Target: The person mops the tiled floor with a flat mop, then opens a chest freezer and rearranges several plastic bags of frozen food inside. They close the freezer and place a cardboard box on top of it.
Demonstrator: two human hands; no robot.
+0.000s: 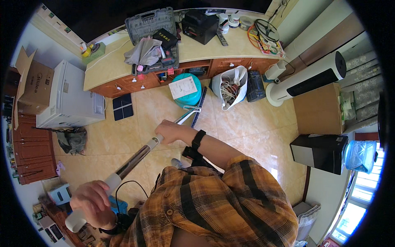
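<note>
Left hand [92,201] has its grip wrapped around the upper end of a long silver-and-white broom [135,160]; right hand [170,131] clasps lower, and the dark-blue bristled head [201,100] sits just beside that round turquoise object [191,100]!

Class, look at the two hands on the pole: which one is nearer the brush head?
The right hand, farther along the pole toward the brush head; the left hand is near the pole's white end.
</note>
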